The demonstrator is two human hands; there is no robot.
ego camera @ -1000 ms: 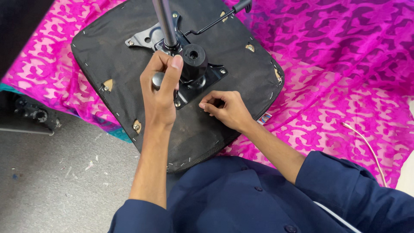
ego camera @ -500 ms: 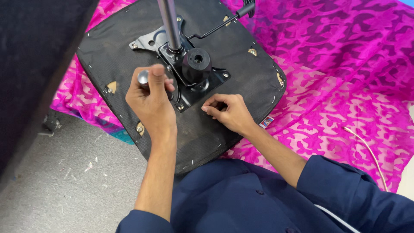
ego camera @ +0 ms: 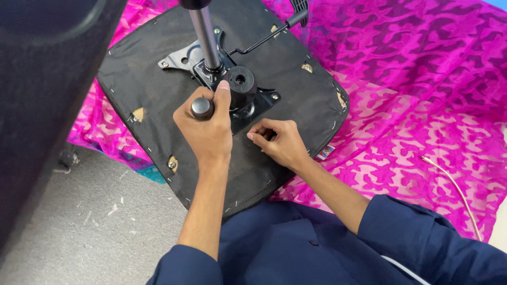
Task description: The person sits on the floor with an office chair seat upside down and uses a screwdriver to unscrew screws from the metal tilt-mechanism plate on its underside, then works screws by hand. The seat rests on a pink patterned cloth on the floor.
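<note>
On the pink cloth [ego camera: 422, 95]: an upturned black chair seat [ego camera: 158, 95] lies flat in front of you
Left hand [ego camera: 208, 129]: your fist is clamped around a dark-capped tool handle [ego camera: 202, 107], upright beside the black knob [ego camera: 240, 82]
Right hand [ego camera: 280, 143]: fingertips pinched together on the seat just below the metal mounting plate [ego camera: 182, 55]
Chrome post [ego camera: 206, 39]: rises from the plate

Left hand [ego camera: 208, 129] grips tool handle [ego camera: 202, 107] over chair seat [ego camera: 158, 95].
</note>
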